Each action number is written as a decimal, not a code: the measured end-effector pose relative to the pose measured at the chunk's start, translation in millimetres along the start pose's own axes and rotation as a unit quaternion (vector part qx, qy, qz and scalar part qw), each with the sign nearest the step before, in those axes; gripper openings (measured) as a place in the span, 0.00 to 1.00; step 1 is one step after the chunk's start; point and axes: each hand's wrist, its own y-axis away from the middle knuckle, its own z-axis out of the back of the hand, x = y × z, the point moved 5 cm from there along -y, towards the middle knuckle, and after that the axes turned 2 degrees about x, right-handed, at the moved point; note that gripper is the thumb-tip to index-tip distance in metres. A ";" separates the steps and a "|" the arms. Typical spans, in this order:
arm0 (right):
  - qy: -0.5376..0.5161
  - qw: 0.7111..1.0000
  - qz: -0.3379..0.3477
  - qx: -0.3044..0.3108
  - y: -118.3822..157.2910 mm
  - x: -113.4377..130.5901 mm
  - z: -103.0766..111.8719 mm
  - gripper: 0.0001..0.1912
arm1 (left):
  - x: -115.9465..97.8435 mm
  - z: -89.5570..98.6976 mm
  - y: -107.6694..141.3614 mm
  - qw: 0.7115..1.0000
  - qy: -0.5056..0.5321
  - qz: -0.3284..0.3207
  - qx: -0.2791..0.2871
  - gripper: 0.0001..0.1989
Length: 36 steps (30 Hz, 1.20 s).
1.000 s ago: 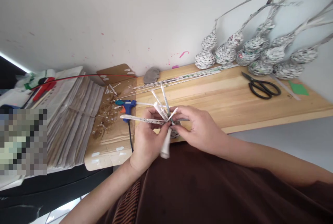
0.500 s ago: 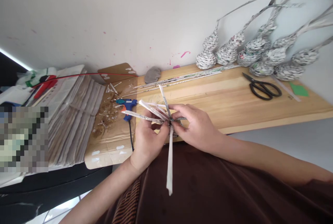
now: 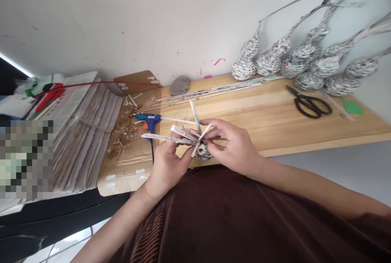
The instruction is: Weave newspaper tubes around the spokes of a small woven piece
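Between my hands, near the table's front edge, is a small woven newspaper piece with rolled paper strips sticking out of its top in several directions. My left hand is closed around its left side, thumb near the middle where the strips meet. Fingers of my right hand pinch at the strips on the right side. One short-looking paper strip slants across the middle, over the woven body. The fingertips under and behind the piece are partly hidden.
A blue glue gun lies on cardboard to the left, beside stacked newspapers. Long paper rods, a grey cloth-like lump and black scissors lie behind. Several woven gourd shapes stand along the wall.
The strip that hung down toward my lap is now raised and lies across the middle of the piece. The woven body shows more clearly between my hands.
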 end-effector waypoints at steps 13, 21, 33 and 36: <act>-0.041 0.999 -0.015 -0.024 -1.8 0.6 -5.7 0.25 | -9.7 -6.8 -11.9 0.994 0.098 0.049 -0.012 0.05; -0.076 0.997 -0.015 -0.025 -2.1 1.8 -10.3 0.28 | 4.3 -6.0 -16.2 0.975 0.181 0.127 -0.036 0.09; -0.150 0.984 -0.062 -0.072 -9.7 -14.7 -12.5 0.25 | 26.8 -16.0 -15.2 0.976 0.184 0.060 0.095 0.22; -0.156 0.983 -0.063 -0.078 -9.0 -15.8 -13.7 0.23 | 27.9 -24.0 -14.5 0.961 0.240 0.085 0.112 0.26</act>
